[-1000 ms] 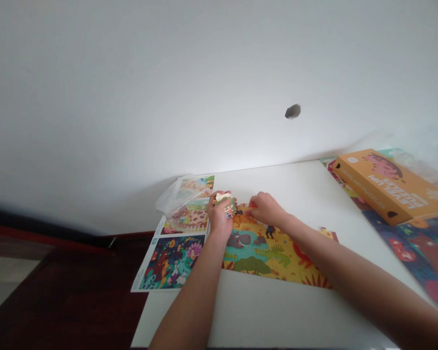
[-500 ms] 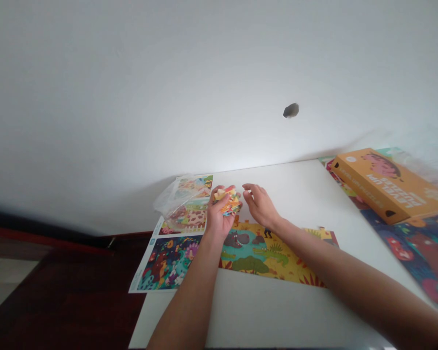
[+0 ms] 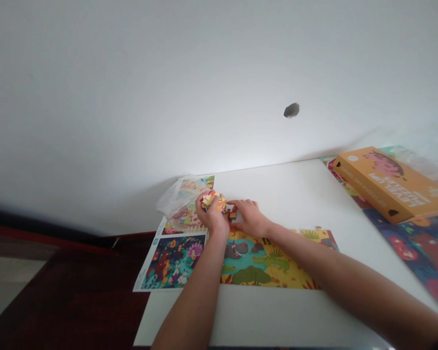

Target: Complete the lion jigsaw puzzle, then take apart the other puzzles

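**Pieces Gripped in Left Hand, Right Hand Laid at Puzzle's Far Edge**

A small bunch of pieces [image 3: 214, 200] is gripped in the left hand [image 3: 212, 218], the fingers being curled shut around it. The right hand [image 3: 251, 219] is laid palm down with the fingers stretched out and nothing clasped. Its fingertips are set on a red piece [image 3: 232, 213] at the far left corner of the puzzle [image 3: 273, 260]. The two hands are held close together, and the red piece is seen between them, at 3 o'clock from the bunch. Whether the red piece is already joined to the puzzle cannot be told.

The puzzle, a yellow and teal animal scene, is spread flat on the table [image 3: 295, 189] at 6 o'clock from the hands. Part of it is covered by both forearms. A printed sheet [image 3: 170, 257] of pictures is placed at 9 o'clock from the puzzle, just beside it, and is hung over the table's left edge. A clear bag [image 3: 173, 201] is rested on the far end of the sheet, at 9 o'clock from the left hand and just beside it.

An orange box [image 3: 389, 182] is found at 3 o'clock, well apart from the hands. It is laid on a second puzzle [image 3: 419, 248] in dark colours at the table's right side. A dark mark [image 3: 291, 110] is seen on the white wall [image 3: 131, 97] at 12 o'clock.
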Demonstrator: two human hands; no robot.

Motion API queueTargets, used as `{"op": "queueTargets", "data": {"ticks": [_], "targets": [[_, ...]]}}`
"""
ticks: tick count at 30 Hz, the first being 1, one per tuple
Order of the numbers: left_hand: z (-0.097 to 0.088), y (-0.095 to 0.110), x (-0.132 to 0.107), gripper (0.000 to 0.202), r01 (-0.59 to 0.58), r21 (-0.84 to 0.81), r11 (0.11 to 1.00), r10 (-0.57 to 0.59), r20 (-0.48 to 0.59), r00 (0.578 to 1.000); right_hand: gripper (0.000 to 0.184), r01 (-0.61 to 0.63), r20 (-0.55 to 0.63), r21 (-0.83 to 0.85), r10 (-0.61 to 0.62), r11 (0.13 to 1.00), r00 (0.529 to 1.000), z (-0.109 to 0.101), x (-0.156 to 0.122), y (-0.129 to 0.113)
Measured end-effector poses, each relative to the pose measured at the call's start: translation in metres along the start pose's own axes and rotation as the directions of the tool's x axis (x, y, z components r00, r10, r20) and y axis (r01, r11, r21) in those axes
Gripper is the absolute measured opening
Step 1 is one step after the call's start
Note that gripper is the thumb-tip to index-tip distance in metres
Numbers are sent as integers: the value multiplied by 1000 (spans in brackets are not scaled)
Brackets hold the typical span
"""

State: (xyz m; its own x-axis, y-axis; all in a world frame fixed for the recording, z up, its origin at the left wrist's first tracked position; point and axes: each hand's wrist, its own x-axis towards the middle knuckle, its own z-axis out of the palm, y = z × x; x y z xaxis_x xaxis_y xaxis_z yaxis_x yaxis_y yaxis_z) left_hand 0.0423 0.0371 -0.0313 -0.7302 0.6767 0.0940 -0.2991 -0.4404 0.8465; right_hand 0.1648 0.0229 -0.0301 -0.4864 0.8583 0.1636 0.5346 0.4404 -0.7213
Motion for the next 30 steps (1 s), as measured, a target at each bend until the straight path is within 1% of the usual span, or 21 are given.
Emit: {"op": "queueTargets", "data": {"ticks": [2, 4, 6, 8, 11, 13, 15, 17, 19, 21, 23, 25, 28, 30], "targets": [[2, 6, -3, 32, -12, -24, 1000, 13, 35, 999, 65, 15, -10, 200, -14, 980, 1000, 1, 2, 3], [3, 13, -6, 30, -37, -46, 998, 41, 85, 996, 60, 2, -6, 419, 1, 908, 1000, 4, 3, 5], [4, 21, -8, 29, -54, -71, 996, 63, 136, 989, 52, -28, -16, 545, 44, 838, 999, 8, 4, 7], [3, 28, -10, 30, -46, -85, 995, 60, 178, 982, 44, -45, -63, 565, 98, 824, 993, 12, 5, 8], [3, 34, -12, 32, -36, -83, 996, 53, 214, 975, 36, -35, -181, 531, 154, 847, 971, 12, 6, 8], [2, 33, -12, 32, -48, -65, 997, 61, 211, 976, 32, 11, -270, 504, 145, 864, 952, 9, 5, 6], [2, 27, -11, 32, -65, -38, 997, 70, 174, 982, 28, 79, -335, 458, 90, 885, 938, 4, 4, 3], [1, 20, -11, 31, -85, -10, 996, 85, 104, 991, 28, 99, -326, 414, 45, 905, 944, 2, 2, 0], [1, 14, -10, 30, -107, 20, 994, 106, 55, 993, 31, 56, -249, 393, 48, 918, 967, 1, 1, -2], [1, 11, -9, 30, -129, 44, 991, 126, 61, 990, 33, 7, -194, 408, 79, 913, 978, 3, 0, -2], [0, 11, -8, 30, -139, 46, 989, 134, 95, 986, 31, -7, -217, 448, 116, 894, 969, 5, 1, 1], [-1, 11, -6, 31, -143, 37, 989, 138, 97, 986, 28, -12, -282, 486, 170, 874, 944, 6, 2, 6], [-2, 11, -4, 30, -129, 31, 991, 128, 39, 991, 28, -21, -338, 533, 235, 846, 911, 5, 4, 12], [-2, 9, -3, 30, -95, 32, 995, 95, 15, 995, 30, -4, -338, 592, 254, 806, 906, 3, 5, 14]]}}
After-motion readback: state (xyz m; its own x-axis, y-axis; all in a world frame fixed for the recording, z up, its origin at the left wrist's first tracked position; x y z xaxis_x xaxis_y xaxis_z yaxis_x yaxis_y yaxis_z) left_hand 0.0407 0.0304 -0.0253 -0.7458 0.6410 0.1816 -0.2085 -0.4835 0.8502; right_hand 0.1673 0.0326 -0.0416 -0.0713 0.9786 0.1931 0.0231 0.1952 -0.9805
